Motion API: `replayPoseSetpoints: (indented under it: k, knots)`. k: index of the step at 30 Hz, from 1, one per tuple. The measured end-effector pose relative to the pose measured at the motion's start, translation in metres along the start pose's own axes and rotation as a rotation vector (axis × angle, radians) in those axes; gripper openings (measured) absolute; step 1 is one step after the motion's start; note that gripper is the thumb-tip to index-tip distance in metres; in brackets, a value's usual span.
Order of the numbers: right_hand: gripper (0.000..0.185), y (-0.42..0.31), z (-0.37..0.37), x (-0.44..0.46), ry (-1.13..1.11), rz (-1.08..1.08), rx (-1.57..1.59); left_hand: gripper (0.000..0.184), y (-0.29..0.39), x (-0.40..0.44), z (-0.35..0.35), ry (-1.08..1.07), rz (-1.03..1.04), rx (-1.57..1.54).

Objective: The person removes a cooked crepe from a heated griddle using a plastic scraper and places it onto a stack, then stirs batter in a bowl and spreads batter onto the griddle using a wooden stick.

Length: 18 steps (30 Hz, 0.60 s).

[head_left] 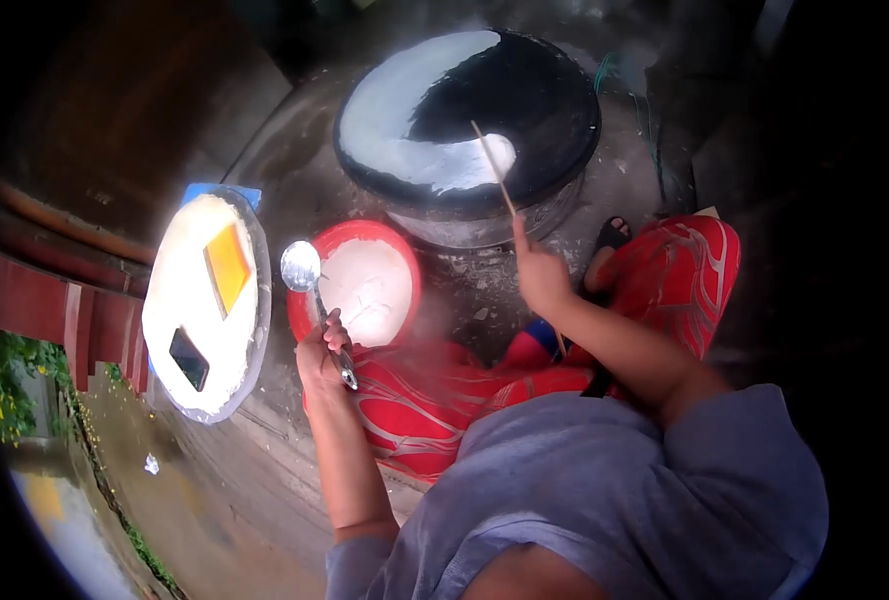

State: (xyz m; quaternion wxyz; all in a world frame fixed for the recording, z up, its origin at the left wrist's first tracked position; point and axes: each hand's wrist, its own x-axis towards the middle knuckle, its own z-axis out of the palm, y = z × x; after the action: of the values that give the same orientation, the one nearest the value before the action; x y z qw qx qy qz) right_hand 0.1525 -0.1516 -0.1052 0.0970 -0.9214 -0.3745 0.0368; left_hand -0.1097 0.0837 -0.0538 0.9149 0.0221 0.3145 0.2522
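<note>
My left hand (325, 352) is closed around the handle of a metal ladle (302, 266), its round bowl raised beside a red basin (414, 262). White liquid, like batter (367, 290), fills much of that basin. In my right hand (545, 278) is a thin wooden stick (494, 168), slanting up over a large round black griddle (510, 85). The stick's upper part crosses a small round white patch (503, 155) on the griddle; whether they touch I cannot tell. Glossy whitish glare covers the griddle's left side.
At left stands a round white-topped stand (180, 300) bearing a yellow diamond-shaped piece (228, 268) and a dark flat rectangular object (189, 358). A blue item (223, 192) shows behind it. Red patterned cloth (415, 410) covers my legs. A sandalled foot (613, 236) is near the griddle base.
</note>
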Motion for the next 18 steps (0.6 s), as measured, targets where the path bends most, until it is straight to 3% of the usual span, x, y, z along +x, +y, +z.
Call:
replayPoseSetpoints:
  k: [3, 7, 10, 12, 13, 15, 16, 18]
  knots:
    - [0.069, -0.001, 0.005, 0.005, -0.025, -0.108, -0.025, 0.019, -0.002, 0.001, 0.000, -0.018, -0.033, -0.019]
    - [0.068, 0.054, -0.009, 0.027, -0.095, 0.060, 0.090, 0.020, -0.006, 0.000, 0.010, 0.004, 0.000, 0.017]
    - [0.061, 0.076, -0.018, 0.031, 0.044, 0.121, 0.247, 0.022, -0.001, 0.007, 0.005, -0.002, -0.011, 0.010]
    - [0.053, 0.073, -0.030, 0.036, -0.354, 0.646, 1.429, 0.023, 0.000, 0.010, 0.005, -0.012, -0.023, -0.003]
    - [0.053, 0.067, -0.022, 0.029, -0.359, 0.652, 1.431, 0.025, -0.002, 0.009, 0.008, -0.004, -0.019, -0.012]
    - [0.052, 0.050, 0.000, 0.008, 0.154, -0.068, 0.698, 0.026, -0.004, 0.011, 0.014, 0.009, -0.020, -0.012]
    - [0.057, 0.053, 0.002, 0.004, 0.251, -0.149, 0.479, 0.027, -0.005, 0.011, 0.017, 0.033, -0.012, -0.004]
    - [0.057, 0.084, -0.015, 0.011, 0.217, -0.058, 0.302, 0.028, -0.010, 0.010, 0.026, 0.080, 0.003, 0.011]
